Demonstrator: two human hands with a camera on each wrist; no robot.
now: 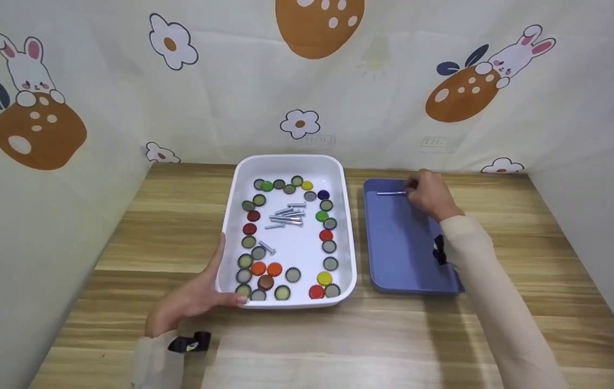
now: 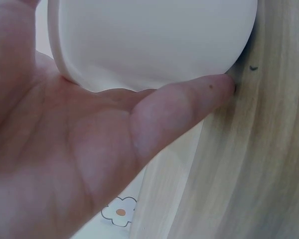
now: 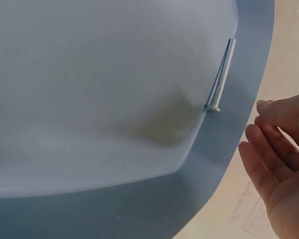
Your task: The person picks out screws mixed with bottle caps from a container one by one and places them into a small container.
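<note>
The white tray [image 1: 347, 227] holds several bottle caps [image 1: 293, 275] around its sides and several silver bolts [image 1: 285, 220] mostly near the middle. My left hand [image 1: 199, 294] rests against its near left corner, fingers along the side and a straight thumb [image 2: 189, 102] along the front. Over the far rim of the blue tray [image 1: 399, 243] is my right hand [image 1: 430, 192], its fingers loosely bent. One bolt [image 3: 224, 74] lies by that tray's far wall, apart from the fingertips in the right wrist view. Between those fingertips I see nothing held.
Both trays stand side by side on a wooden table [image 1: 150, 232], a narrow gap between them. A patterned cloth [image 1: 231, 81] hangs behind the table and along both sides. Dark straps or devices sit at both wrists.
</note>
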